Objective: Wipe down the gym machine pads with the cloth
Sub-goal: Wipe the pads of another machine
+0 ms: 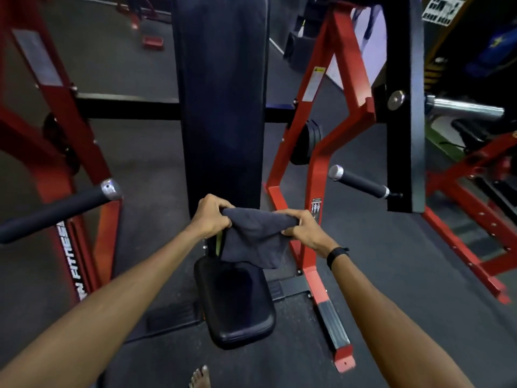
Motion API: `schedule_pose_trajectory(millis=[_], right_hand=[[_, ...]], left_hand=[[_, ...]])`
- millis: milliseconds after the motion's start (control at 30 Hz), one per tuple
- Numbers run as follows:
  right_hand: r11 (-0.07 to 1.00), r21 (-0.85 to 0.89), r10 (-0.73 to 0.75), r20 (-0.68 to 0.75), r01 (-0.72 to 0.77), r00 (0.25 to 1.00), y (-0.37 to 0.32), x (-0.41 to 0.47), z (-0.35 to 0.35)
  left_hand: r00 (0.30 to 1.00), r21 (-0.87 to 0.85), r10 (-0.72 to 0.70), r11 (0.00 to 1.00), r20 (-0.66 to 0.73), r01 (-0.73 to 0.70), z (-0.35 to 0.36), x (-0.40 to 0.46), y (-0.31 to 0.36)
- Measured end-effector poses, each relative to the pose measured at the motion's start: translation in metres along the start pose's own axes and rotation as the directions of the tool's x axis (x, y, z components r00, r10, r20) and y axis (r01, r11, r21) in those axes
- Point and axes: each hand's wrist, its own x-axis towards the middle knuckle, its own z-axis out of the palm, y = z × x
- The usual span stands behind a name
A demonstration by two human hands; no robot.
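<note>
Both grips are closed on the cloth (253, 236). The left hand (211, 217) bunches its upper left edge in curled fingers, and the right hand (302, 229) pinches the upper right edge, so the fabric is stretched between them and sags below in a loose fold. It hangs in the air in front of the lower end of the back pad (221, 102) and just above the rear edge of the seat pad (235, 303), touching neither as far as can be told.

The cloth looks light, soft and limp: it drapes freely and will not keep a shape, so it likely needs folding or wadding into the palm before it can be pressed flat on the padding. The gathered top edges, where it is now held, are the natural places to hold it.

It is dark grey, matte and plain, with creases running from each hand. Both pads are black and smooth, with a slight sheen on the seat pad, set in a red frame (316, 152).
</note>
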Motion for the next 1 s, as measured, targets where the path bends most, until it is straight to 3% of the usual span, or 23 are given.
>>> schedule_pose_trajectory(millis=[200, 467, 633, 767, 867, 1000], right_hand=[[1.000, -0.020, 0.009, -0.010, -0.009, 1.000, 0.033, 0.024, 0.019], [0.985, 0.027, 0.163, 0.191, -0.171, 0.968, 0.057, 0.040, 0.013], [0.942, 0.275, 0.118, 0.262, -0.191, 0.958, 0.064, 0.043, -0.005], [0.888, 0.432, 0.086, 0.179, -0.157, 0.980, 0.073, 0.045, -0.008], [0.851, 0.507, 0.098, 0.101, -0.136, 0.990, 0.078, 0.048, -0.013], [0.833, 0.541, 0.067, 0.118, -0.121, 0.991, 0.077, 0.050, -0.017]], left_hand=[[0.982, -0.137, -0.128, 0.984, -0.137, 0.109, 0.022, -0.009, -0.021], [0.954, -0.295, -0.283, 0.924, -0.100, 0.243, 0.045, -0.034, -0.016], [0.932, -0.315, -0.327, 0.911, -0.157, 0.266, 0.058, -0.041, 0.002], [0.894, -0.322, -0.374, 0.902, -0.248, 0.288, 0.069, -0.046, 0.006], [0.822, -0.339, -0.455, 0.876, -0.341, 0.344, 0.068, -0.049, 0.007], [0.800, -0.274, -0.486, 0.870, -0.352, 0.409, 0.069, -0.046, 0.007]])
